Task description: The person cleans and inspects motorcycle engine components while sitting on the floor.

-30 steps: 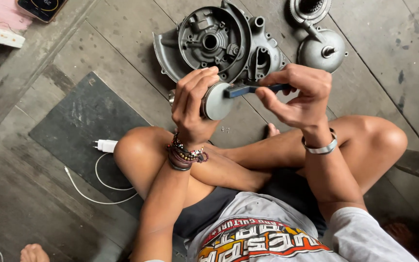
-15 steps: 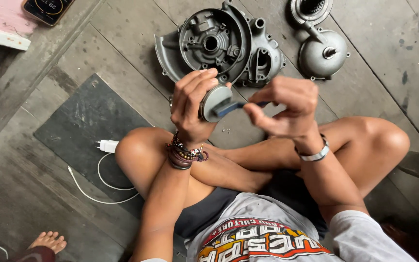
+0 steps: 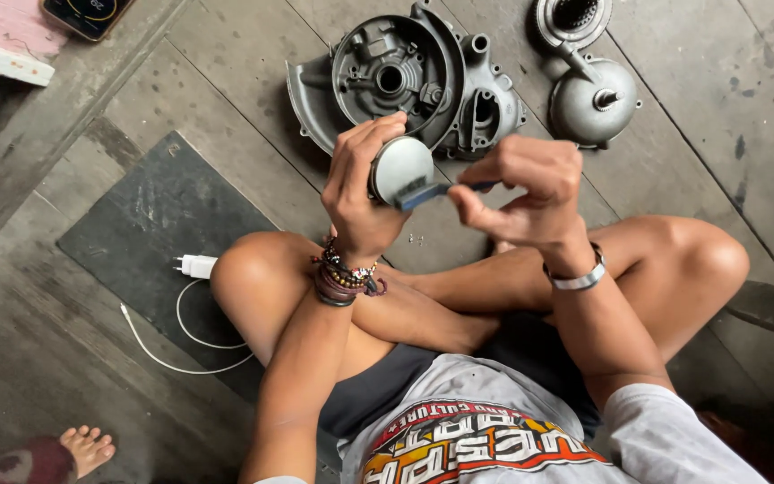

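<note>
Your left hand [image 3: 360, 193] wraps the round grey metal part [image 3: 400, 168] above your crossed legs, while your right hand [image 3: 521, 188] pinches a dark flat blade [image 3: 432, 192] against its rim. The blade could slip toward your fingers (the face looks smooth and dull, edge slightly dark).

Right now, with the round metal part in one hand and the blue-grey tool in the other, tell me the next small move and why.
Probably draw the tool once more across the flat face of the round part. The left hand grips the part with its face turned toward the right hand, whose fingers pinch the tool with its tip already at the part's lower edge.
</note>
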